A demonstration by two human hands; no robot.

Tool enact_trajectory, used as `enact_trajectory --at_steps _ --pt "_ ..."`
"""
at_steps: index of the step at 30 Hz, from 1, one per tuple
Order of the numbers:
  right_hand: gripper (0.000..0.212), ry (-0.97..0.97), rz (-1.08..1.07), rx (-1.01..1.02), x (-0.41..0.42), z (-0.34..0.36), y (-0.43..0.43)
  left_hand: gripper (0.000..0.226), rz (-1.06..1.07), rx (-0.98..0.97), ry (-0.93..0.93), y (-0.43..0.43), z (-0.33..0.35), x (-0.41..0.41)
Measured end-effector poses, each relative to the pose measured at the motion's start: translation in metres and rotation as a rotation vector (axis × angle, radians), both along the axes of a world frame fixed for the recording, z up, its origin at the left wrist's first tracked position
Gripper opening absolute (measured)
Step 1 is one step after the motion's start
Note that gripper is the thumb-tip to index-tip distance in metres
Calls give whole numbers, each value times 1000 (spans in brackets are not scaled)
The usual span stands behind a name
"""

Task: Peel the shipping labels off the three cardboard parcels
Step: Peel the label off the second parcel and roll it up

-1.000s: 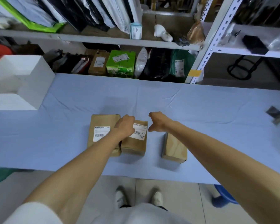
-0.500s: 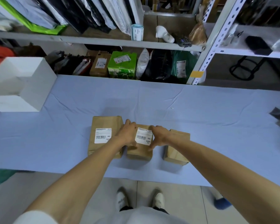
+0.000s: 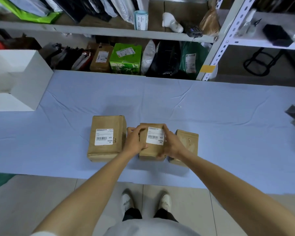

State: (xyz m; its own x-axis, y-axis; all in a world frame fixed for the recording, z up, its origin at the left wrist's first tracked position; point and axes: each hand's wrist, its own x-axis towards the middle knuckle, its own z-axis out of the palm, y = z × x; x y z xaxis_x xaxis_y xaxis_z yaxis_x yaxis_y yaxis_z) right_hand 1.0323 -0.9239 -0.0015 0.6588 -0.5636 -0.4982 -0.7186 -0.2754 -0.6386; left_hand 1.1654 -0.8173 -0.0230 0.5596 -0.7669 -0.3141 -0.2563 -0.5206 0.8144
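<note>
As I hold the middle parcel: it lies between my two hands; whether it rests on the tabletop or is lifted, I cannot tell.
Label: flat on top, long side running away from me.
Left hand: wrapped round the parcel's left side.
Right hand: curled round its right side, fingertips nearest the label's far corner.
Next move: I'd judge that corner peels toward the other hand.

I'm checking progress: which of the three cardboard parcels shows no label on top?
The right parcel: its top is bare brown cardboard, while the left parcel and the middle parcel are both visibly labelled in white.
</note>
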Motion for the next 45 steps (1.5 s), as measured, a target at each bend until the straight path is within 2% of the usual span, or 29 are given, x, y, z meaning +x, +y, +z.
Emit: enact_trajectory --at_steps 5,9,13,18,25,32,45 --pt "138 -60 -43 80 -3 -2 0 74 -5 2 -68 0 -2 -2" --pt "125 -94 -92 138 -3 -4 0 67 5 -4 -80 2 -2 -4" --pt "135 -38 -50 94 0 -3 -1 63 5 -6 -95 3 -2 -6" --pt "138 1 -24 61 1 -5 -2 64 -42 27 -134 2 -5 -4" --pt "141 39 40 -12 3 -7 -3 74 -148 138 -212 -3 -12 -2" --pt "143 45 44 -28 4 -10 -4 79 -134 156 -216 -6 -14 0" --pt "142 51 54 -22 5 -9 -6 76 -82 122 -197 -6 -16 -2"
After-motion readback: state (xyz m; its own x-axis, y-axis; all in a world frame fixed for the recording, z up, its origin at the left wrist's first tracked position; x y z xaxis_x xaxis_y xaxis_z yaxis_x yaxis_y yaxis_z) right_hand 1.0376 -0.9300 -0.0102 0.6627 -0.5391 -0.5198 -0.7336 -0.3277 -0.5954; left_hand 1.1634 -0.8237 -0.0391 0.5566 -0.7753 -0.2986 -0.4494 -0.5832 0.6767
